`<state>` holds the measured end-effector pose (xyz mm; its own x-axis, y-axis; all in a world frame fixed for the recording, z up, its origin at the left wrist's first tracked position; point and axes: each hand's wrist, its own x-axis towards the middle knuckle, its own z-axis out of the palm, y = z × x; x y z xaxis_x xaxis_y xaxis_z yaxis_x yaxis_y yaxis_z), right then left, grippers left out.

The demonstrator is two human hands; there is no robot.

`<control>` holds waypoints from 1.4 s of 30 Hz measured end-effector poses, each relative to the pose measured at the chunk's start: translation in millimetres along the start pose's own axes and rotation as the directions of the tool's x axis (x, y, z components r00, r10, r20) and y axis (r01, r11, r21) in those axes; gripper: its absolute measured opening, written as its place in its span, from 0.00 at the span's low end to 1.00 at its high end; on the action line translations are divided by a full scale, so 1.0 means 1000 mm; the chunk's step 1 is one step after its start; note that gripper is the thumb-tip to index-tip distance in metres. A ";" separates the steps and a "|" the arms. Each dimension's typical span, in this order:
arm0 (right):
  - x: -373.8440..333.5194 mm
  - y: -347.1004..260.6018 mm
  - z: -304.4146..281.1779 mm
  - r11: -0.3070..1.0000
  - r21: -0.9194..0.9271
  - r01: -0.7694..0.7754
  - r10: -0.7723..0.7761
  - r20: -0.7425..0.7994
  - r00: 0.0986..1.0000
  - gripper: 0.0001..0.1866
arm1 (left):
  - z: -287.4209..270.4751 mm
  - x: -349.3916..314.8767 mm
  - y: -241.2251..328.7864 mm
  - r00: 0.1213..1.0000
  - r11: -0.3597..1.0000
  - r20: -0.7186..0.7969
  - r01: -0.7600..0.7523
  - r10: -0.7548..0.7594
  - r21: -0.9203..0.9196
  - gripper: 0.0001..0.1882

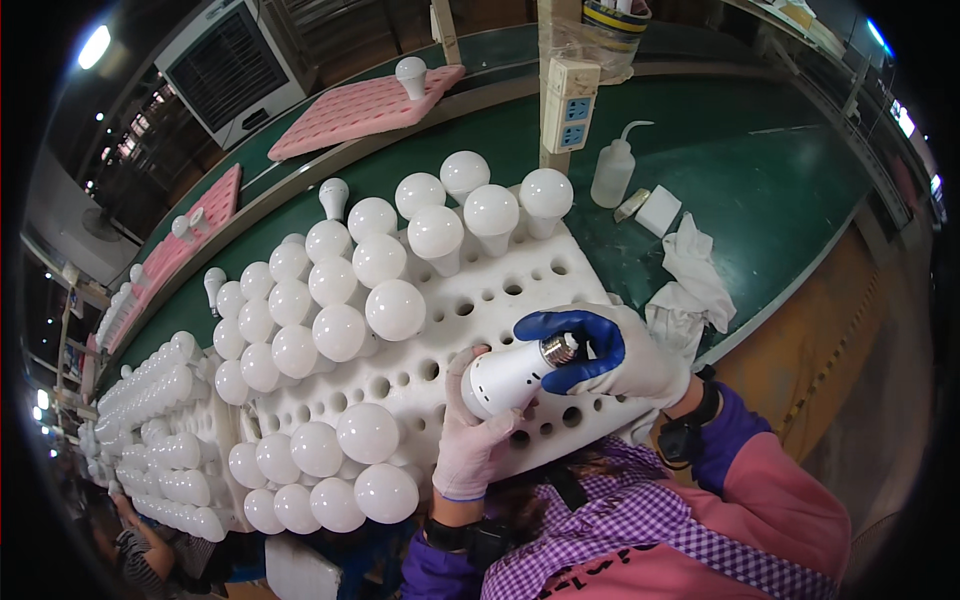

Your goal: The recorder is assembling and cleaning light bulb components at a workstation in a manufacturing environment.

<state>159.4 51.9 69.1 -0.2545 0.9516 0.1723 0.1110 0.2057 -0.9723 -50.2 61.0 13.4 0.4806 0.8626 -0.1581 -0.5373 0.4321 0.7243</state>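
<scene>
I hold one white light bulb (505, 378) sideways over a white foam tray (520, 295) full of round holes. My left hand (470, 435), in a thin pale glove, cups the bulb's white body from below. My right hand (605, 350), in a white glove with blue fingertips, pinches the metal screw base (558, 349). Many white bulbs (345, 300) stand globe-up in the tray's holes to the left and far side. The holes near my hands have no bulbs in them.
A green conveyor belt (780, 170) runs past the tray. On it lie a white squeeze bottle (612, 170), a small white box (658, 210) and a crumpled white cloth (690, 275). A socket strip (569, 105) hangs on a post. Pink foam trays (360, 108) sit beyond. More bulbs (160, 420) are stacked at left.
</scene>
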 end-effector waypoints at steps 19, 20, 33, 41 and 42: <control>-0.005 -0.001 -0.010 0.995 0.048 -0.089 0.088 0.016 0.996 0.26 | 0.013 0.004 0.012 1.000 0.984 -0.021 0.006 -0.002 0.175 0.40; -0.005 0.001 -0.013 0.995 0.049 -0.088 0.087 0.019 0.996 0.26 | 0.012 0.005 0.012 1.000 0.984 -0.022 0.004 0.000 0.176 0.40; -0.006 0.012 -0.008 0.946 0.311 -0.092 0.129 -0.101 0.986 0.28 | 0.025 0.007 0.001 0.981 0.932 -0.060 -0.156 0.185 0.327 0.41; -0.020 0.017 -0.004 0.873 0.364 -0.325 0.384 -0.101 0.918 0.20 | 0.017 0.007 -0.003 0.969 0.741 -0.052 -0.150 0.242 0.655 0.42; -0.023 0.023 -0.003 0.910 0.294 -0.293 0.337 -0.110 0.935 0.20 | 0.014 0.005 -0.001 0.970 0.655 -0.044 -0.128 0.240 0.745 0.42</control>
<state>170.7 35.2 43.0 -0.0950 0.9842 -0.1491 -0.1070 -0.1590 -0.9815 -37.2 61.4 21.5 0.3066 0.9518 -0.0089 0.1025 -0.0238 0.9944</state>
